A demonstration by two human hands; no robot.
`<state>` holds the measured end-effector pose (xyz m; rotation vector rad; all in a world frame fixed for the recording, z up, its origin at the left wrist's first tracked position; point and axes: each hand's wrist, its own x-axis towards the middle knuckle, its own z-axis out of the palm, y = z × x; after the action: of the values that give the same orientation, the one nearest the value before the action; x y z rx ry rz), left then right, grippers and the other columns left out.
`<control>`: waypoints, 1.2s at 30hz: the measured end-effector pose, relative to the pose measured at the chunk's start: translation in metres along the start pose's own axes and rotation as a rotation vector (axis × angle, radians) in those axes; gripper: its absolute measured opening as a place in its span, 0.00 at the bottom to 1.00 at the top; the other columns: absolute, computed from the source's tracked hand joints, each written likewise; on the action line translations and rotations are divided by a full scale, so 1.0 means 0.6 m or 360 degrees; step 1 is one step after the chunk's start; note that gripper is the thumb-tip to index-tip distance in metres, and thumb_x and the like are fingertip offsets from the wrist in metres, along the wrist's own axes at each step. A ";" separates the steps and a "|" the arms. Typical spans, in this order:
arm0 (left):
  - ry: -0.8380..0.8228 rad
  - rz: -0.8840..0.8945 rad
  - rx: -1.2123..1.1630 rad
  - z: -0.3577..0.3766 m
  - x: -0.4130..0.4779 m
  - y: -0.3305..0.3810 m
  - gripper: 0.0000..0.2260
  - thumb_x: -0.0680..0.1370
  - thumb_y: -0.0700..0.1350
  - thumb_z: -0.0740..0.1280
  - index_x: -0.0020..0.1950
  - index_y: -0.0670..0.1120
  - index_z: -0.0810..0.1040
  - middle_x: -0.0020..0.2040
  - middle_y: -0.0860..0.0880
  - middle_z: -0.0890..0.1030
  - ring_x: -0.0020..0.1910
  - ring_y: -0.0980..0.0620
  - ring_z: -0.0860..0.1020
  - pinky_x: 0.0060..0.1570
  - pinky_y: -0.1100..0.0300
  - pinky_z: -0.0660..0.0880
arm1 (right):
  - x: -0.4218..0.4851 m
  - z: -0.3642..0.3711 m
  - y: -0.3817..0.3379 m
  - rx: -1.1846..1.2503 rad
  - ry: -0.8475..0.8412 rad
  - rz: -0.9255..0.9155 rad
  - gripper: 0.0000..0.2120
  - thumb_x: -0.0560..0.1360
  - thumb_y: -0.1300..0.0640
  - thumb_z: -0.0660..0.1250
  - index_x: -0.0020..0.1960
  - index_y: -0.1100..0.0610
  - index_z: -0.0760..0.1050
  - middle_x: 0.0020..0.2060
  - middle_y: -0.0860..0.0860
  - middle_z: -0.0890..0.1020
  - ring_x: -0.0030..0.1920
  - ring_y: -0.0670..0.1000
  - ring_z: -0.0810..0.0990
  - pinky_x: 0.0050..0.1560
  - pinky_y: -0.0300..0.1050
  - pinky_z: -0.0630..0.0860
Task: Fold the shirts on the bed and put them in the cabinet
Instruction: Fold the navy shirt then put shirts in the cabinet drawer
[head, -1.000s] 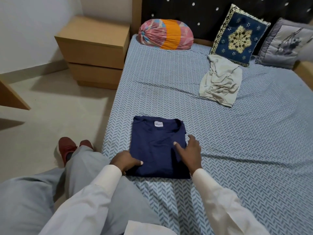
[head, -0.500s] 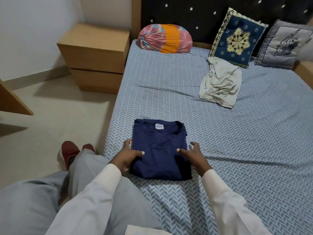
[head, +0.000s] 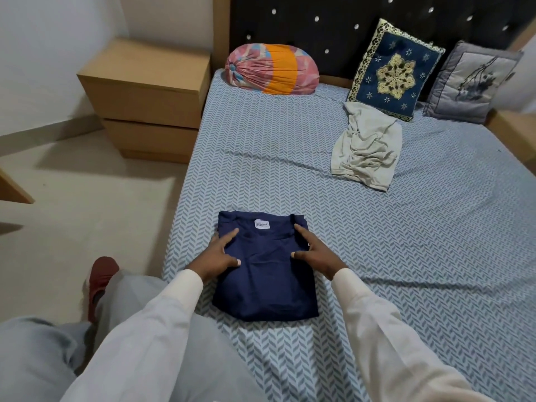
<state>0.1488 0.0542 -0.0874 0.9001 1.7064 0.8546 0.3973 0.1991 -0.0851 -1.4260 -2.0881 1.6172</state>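
A folded navy blue shirt [head: 265, 282] with a white neck label lies near the left edge of the bed [head: 435, 256]. My left hand [head: 220, 253] rests on the shirt's left side, index finger and thumb spread flat on the cloth. On the shirt's right side my right hand [head: 316, 253] lies the same way, fingers straight. A crumpled pale grey shirt [head: 365, 149] lies further up the bed, below the blue cushion. A wooden two-drawer cabinet [head: 150, 91] stands left of the bed's head, both drawers closed.
A pink and orange bolster [head: 272, 69], a blue embroidered cushion [head: 394, 71] and a grey cushion [head: 470, 82] lean at the dark headboard. My knee [head: 43, 358] and a red slipper [head: 100, 280] are at the bed's left side, over the beige floor.
Both hands have slid up along the navy shirt's sides toward its collar end and spread flatter. The camera view has shifted slightly; the shirt stays in place.
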 end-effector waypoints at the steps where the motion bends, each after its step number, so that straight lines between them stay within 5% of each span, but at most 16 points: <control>1: 0.0013 0.0012 0.0019 0.005 0.000 0.001 0.38 0.73 0.33 0.71 0.79 0.52 0.61 0.76 0.48 0.58 0.74 0.46 0.64 0.67 0.56 0.70 | -0.002 0.000 -0.005 -0.0115 0.0004 -0.0009 0.40 0.74 0.63 0.72 0.80 0.48 0.57 0.75 0.47 0.63 0.71 0.44 0.65 0.71 0.41 0.64; 6: 0.0126 0.0162 0.0050 -0.003 -0.009 0.009 0.42 0.71 0.35 0.71 0.80 0.52 0.56 0.76 0.49 0.59 0.74 0.46 0.63 0.71 0.51 0.68 | -0.012 -0.002 -0.039 -0.0529 0.0034 -0.0157 0.46 0.73 0.62 0.73 0.82 0.48 0.50 0.75 0.48 0.62 0.70 0.54 0.69 0.63 0.37 0.65; 11: 0.0251 0.0296 0.0074 -0.066 -0.008 0.013 0.41 0.72 0.31 0.70 0.80 0.49 0.56 0.70 0.49 0.62 0.69 0.54 0.66 0.59 0.74 0.63 | -0.006 0.014 -0.119 -0.0623 0.0130 -0.0312 0.47 0.71 0.65 0.74 0.81 0.47 0.52 0.75 0.51 0.63 0.75 0.49 0.64 0.73 0.45 0.66; 15: 0.0244 0.0345 0.0076 -0.148 0.004 0.002 0.42 0.72 0.32 0.70 0.81 0.49 0.54 0.72 0.48 0.61 0.56 0.58 0.72 0.50 0.79 0.66 | 0.025 0.063 -0.196 -0.0677 0.0183 -0.0380 0.46 0.71 0.68 0.73 0.81 0.49 0.54 0.73 0.52 0.66 0.72 0.50 0.68 0.70 0.45 0.69; 18: 0.0222 0.0318 0.0046 -0.203 0.009 -0.003 0.41 0.74 0.32 0.68 0.81 0.51 0.53 0.75 0.55 0.53 0.50 0.72 0.71 0.45 0.79 0.66 | 0.052 0.102 -0.244 -0.0771 0.0172 -0.0406 0.46 0.71 0.68 0.72 0.81 0.50 0.54 0.73 0.53 0.66 0.71 0.50 0.69 0.68 0.44 0.70; 20: 0.0234 0.0340 0.0061 -0.257 0.009 -0.005 0.41 0.74 0.32 0.67 0.81 0.51 0.52 0.77 0.52 0.53 0.65 0.56 0.73 0.44 0.79 0.67 | 0.080 0.138 -0.282 -0.0786 0.0170 -0.0434 0.45 0.71 0.69 0.72 0.81 0.49 0.54 0.73 0.52 0.66 0.71 0.50 0.69 0.67 0.43 0.70; 22: 0.0249 0.0309 0.0089 -0.315 -0.004 -0.006 0.40 0.75 0.32 0.66 0.81 0.51 0.51 0.78 0.50 0.53 0.66 0.43 0.73 0.46 0.75 0.67 | 0.098 0.173 -0.331 -0.0771 0.0157 -0.0443 0.45 0.71 0.70 0.72 0.81 0.49 0.55 0.72 0.52 0.67 0.70 0.51 0.70 0.65 0.41 0.69; 28: 0.0289 0.0137 0.0107 -0.461 -0.119 0.041 0.40 0.74 0.32 0.65 0.81 0.51 0.51 0.76 0.48 0.57 0.70 0.45 0.69 0.65 0.59 0.70 | 0.085 0.269 -0.509 -0.0818 -0.0013 -0.0425 0.44 0.72 0.70 0.69 0.81 0.49 0.54 0.72 0.52 0.67 0.69 0.52 0.71 0.62 0.38 0.69; 36: 0.0492 -0.0096 0.0127 -0.649 -0.335 0.219 0.40 0.74 0.33 0.65 0.81 0.53 0.50 0.74 0.48 0.60 0.60 0.45 0.76 0.60 0.55 0.75 | -0.005 0.325 -0.803 -0.0827 -0.0290 -0.0632 0.42 0.70 0.74 0.60 0.80 0.52 0.56 0.79 0.53 0.59 0.77 0.52 0.63 0.67 0.33 0.61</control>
<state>-0.1526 -0.1083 0.2163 0.7951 2.0363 0.9269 0.0002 0.0774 0.2273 -0.8918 -2.8171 1.1358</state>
